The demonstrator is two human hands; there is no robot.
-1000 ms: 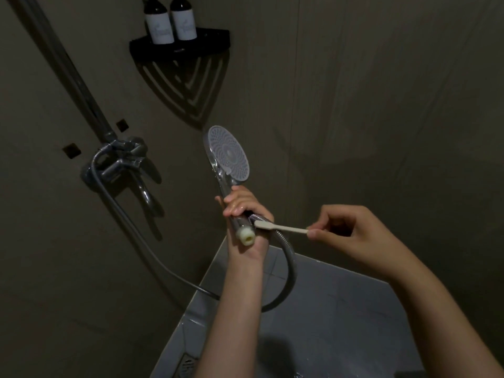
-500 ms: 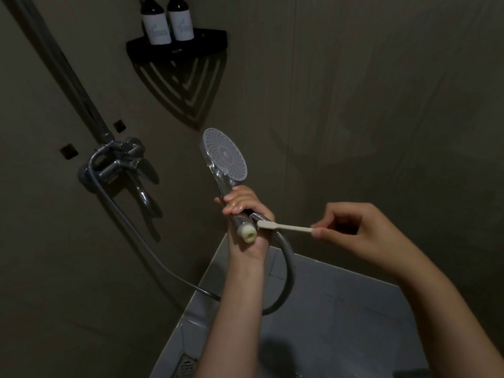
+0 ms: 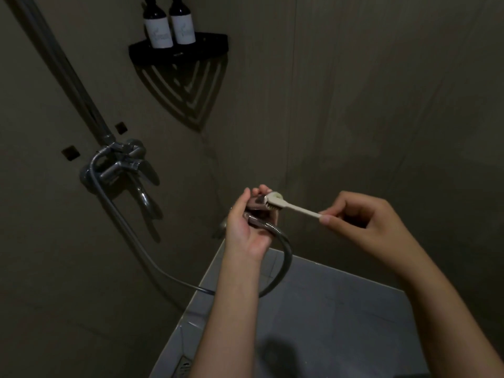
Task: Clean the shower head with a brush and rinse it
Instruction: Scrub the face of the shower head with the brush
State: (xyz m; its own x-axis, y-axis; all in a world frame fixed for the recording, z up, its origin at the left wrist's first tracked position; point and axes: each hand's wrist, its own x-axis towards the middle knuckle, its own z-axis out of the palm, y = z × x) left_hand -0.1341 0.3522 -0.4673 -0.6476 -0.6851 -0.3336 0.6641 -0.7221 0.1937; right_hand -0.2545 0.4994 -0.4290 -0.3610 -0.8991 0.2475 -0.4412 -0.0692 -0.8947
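Your left hand (image 3: 246, 227) curls its fingers (image 3: 260, 190) around the shower head (image 3: 257, 204), mostly hidden in your palm in front of the dim wall, while your right hand (image 3: 362, 222) pinches the end of a pale brush (image 3: 289, 205) between fingertips and thumb, its bristled head resting against the shower head just by your left fingertips. From your left palm the metal hose (image 3: 283, 257) loops down and back left to the wall faucet (image 3: 120, 165). High above, two dark bottles (image 3: 169, 25) stand on a black corner shelf (image 3: 180, 50), and grey floor tiles (image 3: 327, 323) lie below your forearms.
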